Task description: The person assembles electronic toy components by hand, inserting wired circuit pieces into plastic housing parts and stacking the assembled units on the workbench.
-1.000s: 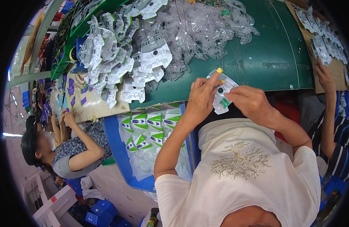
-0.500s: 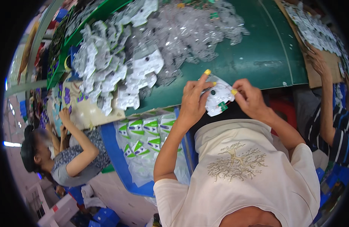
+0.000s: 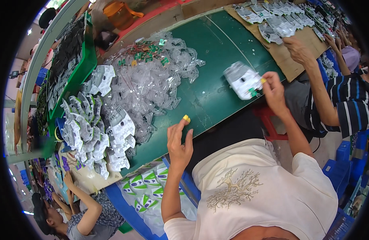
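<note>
At the table's right part, my right hand (image 3: 275, 96) pinches the edge of a white and grey plastic housing (image 3: 241, 80), blurred by motion. The housing has a dark round spot in its middle and a small green circuit board (image 3: 253, 93) at its corner. Yellow covers sit on some fingertips of both hands. My left hand (image 3: 179, 146), thumb and fingers apart, holds nothing near the front edge of the green tabletop (image 3: 208, 106). Left of it lie a heap of clear plastic parts (image 3: 152, 86) and a stack of white housings (image 3: 86, 132).
Small green boards with red wires (image 3: 146, 54) lie on the heap. A green bin (image 3: 88, 44) stands at the left. Cardboard (image 3: 288, 60) with rows of housings adjoins a co-worker's arm (image 3: 308, 64). Below the front edge, a blue tub (image 3: 124, 212) holds bagged white-and-green pieces.
My right hand has carried the housing rightward, away from my left hand, which has let go of it and sits lower left. The whole view has also turned.
</note>
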The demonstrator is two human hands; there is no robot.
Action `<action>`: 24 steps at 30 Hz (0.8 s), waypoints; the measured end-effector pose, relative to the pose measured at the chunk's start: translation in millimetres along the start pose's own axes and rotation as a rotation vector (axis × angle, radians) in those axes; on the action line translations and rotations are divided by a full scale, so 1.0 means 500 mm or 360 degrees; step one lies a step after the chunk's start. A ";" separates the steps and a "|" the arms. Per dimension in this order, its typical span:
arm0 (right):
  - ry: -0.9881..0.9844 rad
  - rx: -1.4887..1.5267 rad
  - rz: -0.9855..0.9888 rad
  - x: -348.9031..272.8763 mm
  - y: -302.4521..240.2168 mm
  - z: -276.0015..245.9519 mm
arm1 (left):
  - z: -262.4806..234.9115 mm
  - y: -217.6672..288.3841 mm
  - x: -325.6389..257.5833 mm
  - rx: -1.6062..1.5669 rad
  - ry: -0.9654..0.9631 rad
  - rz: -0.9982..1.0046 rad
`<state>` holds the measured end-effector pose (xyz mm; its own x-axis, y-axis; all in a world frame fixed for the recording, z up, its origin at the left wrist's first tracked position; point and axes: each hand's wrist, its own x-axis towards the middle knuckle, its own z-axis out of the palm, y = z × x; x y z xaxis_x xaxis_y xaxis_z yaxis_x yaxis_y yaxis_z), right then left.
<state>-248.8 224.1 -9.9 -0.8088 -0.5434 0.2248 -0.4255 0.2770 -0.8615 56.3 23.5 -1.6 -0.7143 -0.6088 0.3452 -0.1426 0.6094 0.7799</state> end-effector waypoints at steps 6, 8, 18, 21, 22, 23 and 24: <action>0.0361 -0.0221 0.0167 0.106 0.147 -0.155 | -0.005 -0.013 -0.018 -0.0002 -0.0012 -0.0089; 0.0423 -0.0282 0.0114 0.137 0.203 -0.210 | -0.004 -0.008 -0.016 0.0006 -0.0023 -0.0108; 0.0627 -0.0783 0.0196 0.167 0.274 -0.305 | 0.004 -0.015 -0.014 -0.0036 0.0030 -0.0014; 0.0827 -0.1249 -0.0166 0.168 0.158 -0.227 | -0.006 -0.018 -0.020 -0.0020 0.0040 -0.0025; 0.0774 -0.1010 -0.0214 0.162 0.119 -0.183 | 0.000 -0.017 -0.015 -0.0010 0.0032 -0.0015; 0.0715 -0.0773 -0.0276 0.158 0.070 -0.129 | 0.002 -0.022 -0.017 -0.0022 0.0040 -0.0010; 0.0570 -0.0643 -0.0394 0.152 0.009 -0.067 | 0.004 -0.025 -0.018 -0.0039 0.0046 -0.0005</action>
<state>-325.6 210.6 18.6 -0.7226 -0.3483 0.5972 -0.6829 0.4940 -0.5382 63.3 22.3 -15.4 -0.6939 -0.6253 0.3571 -0.1278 0.5950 0.7935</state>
